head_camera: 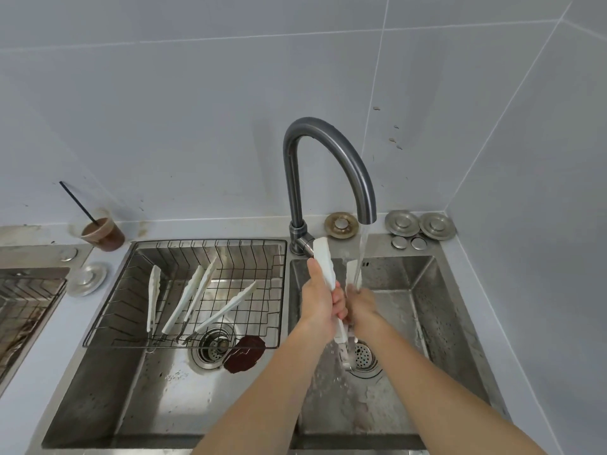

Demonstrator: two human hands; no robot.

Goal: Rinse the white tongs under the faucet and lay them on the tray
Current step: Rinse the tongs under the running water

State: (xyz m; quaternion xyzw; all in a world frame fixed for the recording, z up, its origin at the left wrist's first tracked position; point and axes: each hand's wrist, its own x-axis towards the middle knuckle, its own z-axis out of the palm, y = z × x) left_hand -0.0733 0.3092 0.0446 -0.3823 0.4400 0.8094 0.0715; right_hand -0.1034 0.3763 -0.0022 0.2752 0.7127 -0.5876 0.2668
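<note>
Running from the curved grey metal faucet (328, 165), water falls on the white plastic tongs (325, 267) over the right steel sink basin (423, 290). The left hand (320, 302) grips one arm, the right hand (361, 305) closes around the other. Three more white tongs (184, 298) lie in the wire rack tray (108, 307).

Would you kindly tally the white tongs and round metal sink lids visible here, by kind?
White tongs: 4, three in the wire tray and one pair held in both hands under the faucet
Round metal sink lids: 7
Total: 11
</note>
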